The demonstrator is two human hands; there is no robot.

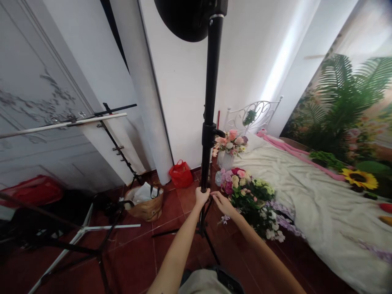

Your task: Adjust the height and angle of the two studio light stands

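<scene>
Upright in front of me stands a black light stand (211, 90) with spread tripod legs. A rounded black lamp head (191, 18) sits at its top, cut off by the view's edge. My left hand (202, 197) is wrapped around the lower part of the pole. Close beside it, at the pole's right side, my right hand (223, 204) has its fingers drawn together in a pinch. What lies between those fingertips is too small to make out. Higher on the pole is a collar with a knob (219, 133), which neither hand touches.
Bunches of artificial flowers (241, 181) crowd the floor on the right, against a bed with a cream blanket (318, 204). A woven basket (148, 208) and a red bag (181, 174) stand left of the pole. Further left are other stands with a white crossbar (101, 118).
</scene>
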